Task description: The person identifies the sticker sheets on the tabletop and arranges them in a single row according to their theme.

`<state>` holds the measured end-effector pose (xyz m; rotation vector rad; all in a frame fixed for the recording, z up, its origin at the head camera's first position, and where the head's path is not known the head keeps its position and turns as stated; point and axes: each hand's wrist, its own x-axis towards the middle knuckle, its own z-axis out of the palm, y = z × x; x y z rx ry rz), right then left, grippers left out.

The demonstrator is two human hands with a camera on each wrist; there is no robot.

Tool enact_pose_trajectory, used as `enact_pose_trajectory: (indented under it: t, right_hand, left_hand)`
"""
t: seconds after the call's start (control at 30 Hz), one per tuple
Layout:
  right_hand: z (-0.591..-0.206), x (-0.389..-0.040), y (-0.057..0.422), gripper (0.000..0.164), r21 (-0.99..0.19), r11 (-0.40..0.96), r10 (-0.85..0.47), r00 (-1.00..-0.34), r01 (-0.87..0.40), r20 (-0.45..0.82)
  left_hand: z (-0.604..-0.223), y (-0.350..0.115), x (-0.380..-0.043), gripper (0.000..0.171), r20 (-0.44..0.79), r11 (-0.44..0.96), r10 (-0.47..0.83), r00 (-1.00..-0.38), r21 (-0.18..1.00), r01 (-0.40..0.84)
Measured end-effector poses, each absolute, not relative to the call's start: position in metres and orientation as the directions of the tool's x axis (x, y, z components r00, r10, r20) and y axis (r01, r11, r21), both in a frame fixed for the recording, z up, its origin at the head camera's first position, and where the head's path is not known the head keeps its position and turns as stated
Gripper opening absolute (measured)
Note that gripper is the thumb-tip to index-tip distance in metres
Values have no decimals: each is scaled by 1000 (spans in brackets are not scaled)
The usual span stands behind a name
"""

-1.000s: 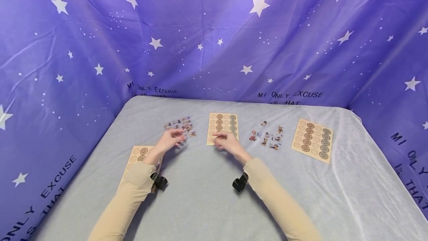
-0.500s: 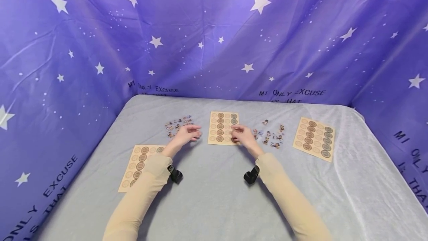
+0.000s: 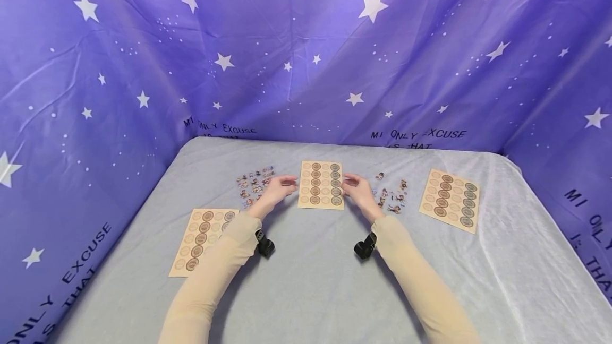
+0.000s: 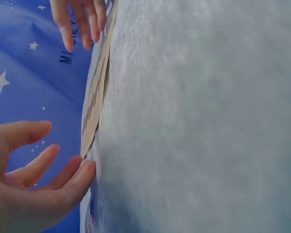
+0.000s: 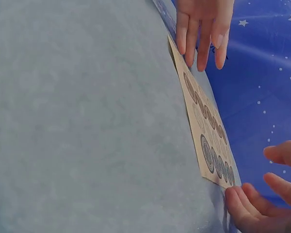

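Note:
A beige sheet (image 3: 321, 185) printed with rows of round stamp-like circles lies at the back middle of the table. My left hand (image 3: 278, 189) is at its left edge, fingers loosely bent and thumb apart, as the left wrist view shows with the same hand (image 4: 39, 179). On the opposite side, my right hand (image 3: 358, 190) has its fingertips right at the sheet's right edge. In the right wrist view those fingertips (image 5: 233, 196) meet the near corner of the sheet (image 5: 203, 116). Neither hand pinches anything.
Small colourful figure stickers (image 3: 253, 182) lie in rows left of the middle sheet, and a looser group of stickers (image 3: 392, 196) lies right of it. Another circle sheet (image 3: 191, 243) is at front left, partly under the left sleeve; a third sheet (image 3: 449, 200) lies tilted at right.
Both hands have moved rightward, the left from over the left stickers to the middle sheet's left edge, the right from over that sheet to its right edge.

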<state>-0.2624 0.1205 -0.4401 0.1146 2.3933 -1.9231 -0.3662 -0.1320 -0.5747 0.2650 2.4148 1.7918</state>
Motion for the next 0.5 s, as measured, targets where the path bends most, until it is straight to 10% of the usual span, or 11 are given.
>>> enact_pose_trajectory:
  t: [0.2, 0.5]
  right_hand:
    - [-441, -264, 122, 46, -968, 215, 13, -991, 130, -130]
    - [-442, -269, 121, 48, -944, 280, 6, -984, 174, -180]
  left_hand:
    - [-572, -117, -368, 45, -86, 228, 172, -981, 973, -46]
    - [-666, -121, -433, 48, -18, 304, 103, -995, 953, 14]
